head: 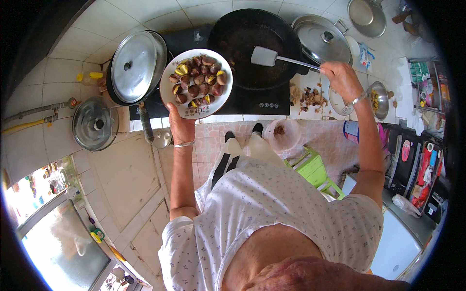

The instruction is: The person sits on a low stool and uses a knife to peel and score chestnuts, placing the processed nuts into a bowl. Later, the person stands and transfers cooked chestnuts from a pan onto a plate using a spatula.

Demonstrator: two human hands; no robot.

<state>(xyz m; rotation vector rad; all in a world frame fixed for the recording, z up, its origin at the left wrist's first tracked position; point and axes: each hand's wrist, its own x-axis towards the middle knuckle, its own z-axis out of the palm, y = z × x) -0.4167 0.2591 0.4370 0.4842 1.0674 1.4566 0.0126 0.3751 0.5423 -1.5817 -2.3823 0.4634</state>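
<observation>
My left hand [181, 125] grips the near rim of a white plate [220, 100] with dark writing on it. Several brown chestnuts [194, 90] lie on the plate, some split to show yellow flesh. In my right hand [342, 80] is the handle of a metal spatula [264, 56], its flat blade over a large black wok [255, 78]. The wok stands on a black cooktop [251, 103], and its inside looks mostly bare, with dark specks. The plate is held up beside the wok's left side and hides part of the cooktop.
A lidded pan [134, 69] stands at the left, its handle jutting toward me. Right of the wok are a lidded metal pot [324, 40], chestnut shells [314, 99], a small plate [340, 103] and a metal bowl [382, 103] of yellow pieces. A green stool [315, 169] and a bin [285, 140] stand below.
</observation>
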